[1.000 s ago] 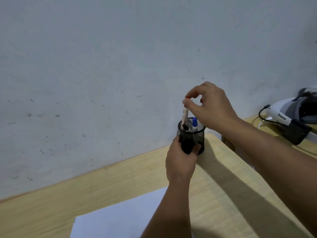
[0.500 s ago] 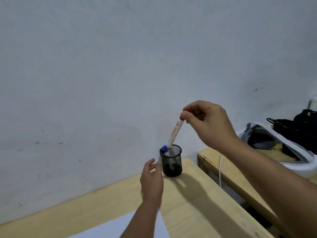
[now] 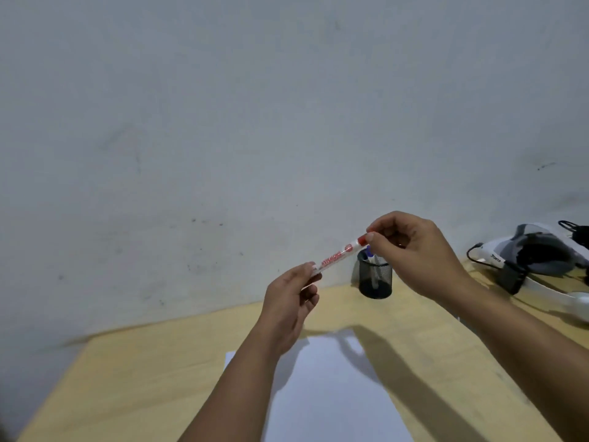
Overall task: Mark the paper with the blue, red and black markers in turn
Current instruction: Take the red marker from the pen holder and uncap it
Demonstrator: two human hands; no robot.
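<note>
Both forearms reach forward and upward, bare to the lower edge of the view. The left hand [image 3: 288, 306] is raised with its back toward the camera, fingers [image 3: 310, 272] curled and pinched shut on the lower end of the red marker [image 3: 338, 256]. The right hand [image 3: 414, 253], higher and well apart from the left, pinches the marker's red cap between thumb and forefinger, remaining fingers curled into the palm.

The scene is dim and flat, with a cool grey cast over the wall [image 3: 287, 106]. Light seems to fall from above and to the right: both arms throw long, soft-edged shadows leftward across the surface [image 3: 134, 371] and the paper [image 3: 334, 393] (darkest near its top). Everything is slightly soft, and the wide lens bends the surface's edges.
</note>
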